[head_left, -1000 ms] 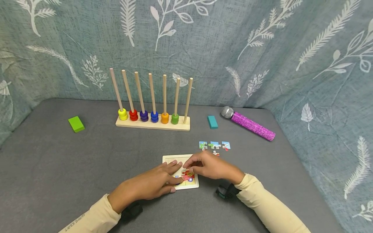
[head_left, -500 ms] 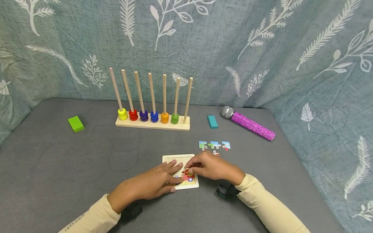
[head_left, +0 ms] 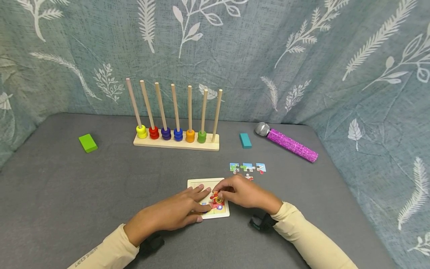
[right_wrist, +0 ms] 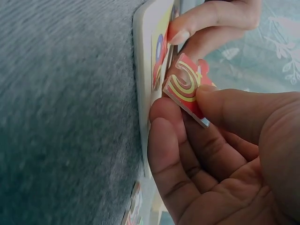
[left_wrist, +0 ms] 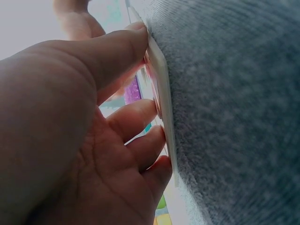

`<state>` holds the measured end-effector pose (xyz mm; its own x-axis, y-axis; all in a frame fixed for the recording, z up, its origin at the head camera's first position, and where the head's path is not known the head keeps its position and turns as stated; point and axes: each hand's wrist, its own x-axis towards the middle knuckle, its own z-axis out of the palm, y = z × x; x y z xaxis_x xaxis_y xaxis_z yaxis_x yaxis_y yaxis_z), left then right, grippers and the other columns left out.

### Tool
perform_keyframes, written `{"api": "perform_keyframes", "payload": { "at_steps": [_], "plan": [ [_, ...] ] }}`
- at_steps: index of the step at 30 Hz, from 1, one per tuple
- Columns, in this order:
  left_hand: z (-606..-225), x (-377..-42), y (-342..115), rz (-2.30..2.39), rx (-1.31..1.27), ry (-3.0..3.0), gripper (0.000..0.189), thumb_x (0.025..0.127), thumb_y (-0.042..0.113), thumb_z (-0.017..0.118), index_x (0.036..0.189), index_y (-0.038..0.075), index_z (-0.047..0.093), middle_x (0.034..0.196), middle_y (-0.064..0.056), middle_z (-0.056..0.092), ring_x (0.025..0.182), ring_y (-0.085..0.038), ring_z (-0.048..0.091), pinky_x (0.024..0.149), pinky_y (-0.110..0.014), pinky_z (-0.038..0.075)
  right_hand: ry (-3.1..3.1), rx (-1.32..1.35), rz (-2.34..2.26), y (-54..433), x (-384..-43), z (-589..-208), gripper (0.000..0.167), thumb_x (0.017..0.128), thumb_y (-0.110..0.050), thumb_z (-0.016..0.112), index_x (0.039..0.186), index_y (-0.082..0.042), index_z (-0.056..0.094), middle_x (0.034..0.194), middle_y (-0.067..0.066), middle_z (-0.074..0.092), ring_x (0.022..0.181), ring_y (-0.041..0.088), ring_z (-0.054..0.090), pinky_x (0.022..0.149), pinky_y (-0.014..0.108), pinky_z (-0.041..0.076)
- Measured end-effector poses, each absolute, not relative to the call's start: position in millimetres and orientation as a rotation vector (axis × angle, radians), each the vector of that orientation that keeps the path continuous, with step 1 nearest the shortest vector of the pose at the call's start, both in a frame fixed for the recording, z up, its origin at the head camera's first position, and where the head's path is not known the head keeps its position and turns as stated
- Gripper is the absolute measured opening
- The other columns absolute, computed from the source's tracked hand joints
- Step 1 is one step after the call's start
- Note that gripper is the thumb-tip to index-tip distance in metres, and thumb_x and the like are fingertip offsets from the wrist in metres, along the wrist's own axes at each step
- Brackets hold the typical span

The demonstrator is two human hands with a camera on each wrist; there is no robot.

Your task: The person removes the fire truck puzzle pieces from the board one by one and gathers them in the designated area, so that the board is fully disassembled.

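Note:
A square wooden puzzle tray (head_left: 198, 182) lies on the grey table, with several joined pieces in its near right part. My left hand (head_left: 178, 210) rests over the tray's left side, fingers spread, one fingertip on the fitted pieces. In the left wrist view its fingertips touch the tray edge (left_wrist: 161, 89). My right hand (head_left: 246, 192) pinches a red puzzle piece (right_wrist: 190, 86) with yellow curves between thumb and fingers. The right wrist view has that piece tilted, just off the tray surface. Several loose puzzle pieces (head_left: 248, 167) lie beyond my right hand.
A wooden peg stand (head_left: 176, 144) with coloured beads stands at the back. A green block (head_left: 88, 143) lies left, a teal block (head_left: 245, 141) right of the stand. A glittery purple microphone (head_left: 291, 145) lies back right, before a patterned curtain (head_left: 242, 56).
The red piece in my right hand has tilted up and shifted slightly on the tray, showing more of its face. My left hand stays in place.

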<state>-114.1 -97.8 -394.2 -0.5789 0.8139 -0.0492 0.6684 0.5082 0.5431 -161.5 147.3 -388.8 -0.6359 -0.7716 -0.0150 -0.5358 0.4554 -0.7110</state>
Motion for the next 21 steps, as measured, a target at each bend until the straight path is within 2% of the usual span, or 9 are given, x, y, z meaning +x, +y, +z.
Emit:
{"api": "perform_keyframes", "payload": {
  "at_steps": [9, 14, 21],
  "plan": [
    [-394.7, -114.8, -98.2, 0.698, 1.254, 2.436, 0.041, 0.095, 0.017, 0.064, 0.135, 0.011, 0.060, 0.151, -0.020, 0.035, 0.141, -0.039, 0.026, 0.109, -0.056, 0.027, 2.405, -1.056, -1.040, 162.6, -165.6, -389.7, 0.017, 0.095, -0.002, 0.060, 0.107, -0.004, 0.072, 0.091, -0.004, 0.067, 0.073, 0.003, 0.052, 0.064, 0.024, 0.047],
    [-394.2, -114.5, -97.5, 0.710, 1.231, 2.432, 0.040, 0.095, 0.018, 0.064, 0.133, 0.009, 0.061, 0.151, -0.019, 0.035, 0.141, -0.039, 0.025, 0.109, -0.056, 0.026, 2.460, -1.020, -1.056, 172.9, -168.7, -385.7, 0.018, 0.094, 0.000, 0.060, 0.107, -0.002, 0.073, 0.094, -0.001, 0.068, 0.078, 0.005, 0.055, 0.068, 0.024, 0.049],
    [-394.5, -114.1, -96.8, 0.698, 1.215, 2.444, 0.039, 0.094, 0.018, 0.066, 0.132, 0.008, 0.062, 0.150, -0.019, 0.036, 0.141, -0.039, 0.026, 0.110, -0.056, 0.026, 2.517, -1.023, -1.106, 189.6, -175.4, -384.2, 0.019, 0.093, 0.004, 0.060, 0.106, 0.000, 0.073, 0.098, 0.004, 0.070, 0.076, 0.006, 0.058, 0.067, 0.026, 0.051]
  ]
}}
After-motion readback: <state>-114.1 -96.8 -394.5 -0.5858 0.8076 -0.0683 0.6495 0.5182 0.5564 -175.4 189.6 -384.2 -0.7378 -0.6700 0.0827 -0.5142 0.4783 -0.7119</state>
